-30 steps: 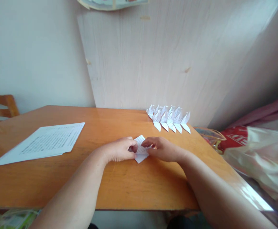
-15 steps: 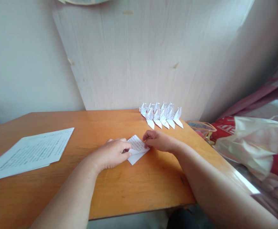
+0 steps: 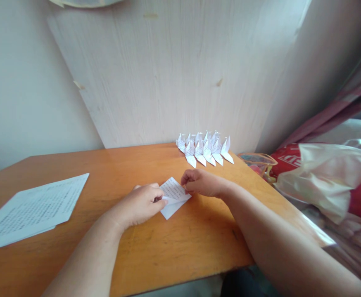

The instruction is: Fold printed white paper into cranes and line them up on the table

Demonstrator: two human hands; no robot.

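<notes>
A small piece of printed white paper (image 3: 173,197), partly folded, lies on the orange wooden table (image 3: 174,247). My left hand (image 3: 140,204) pinches its left edge with thumb and fingers. My right hand (image 3: 200,182) presses down on its upper right edge with curled fingers. Behind them, near the table's back edge, several folded white paper pieces (image 3: 203,148) stand close together in a row.
A stack of printed sheets (image 3: 32,210) lies at the table's left. A pale wooden board (image 3: 168,70) leans against the wall behind the table. Plastic bags (image 3: 326,181), one red and white, sit off the table's right edge.
The view has swung to the right and down a little. My hands stay on the small paper; the left hand has slid a bit lower along its left edge.
</notes>
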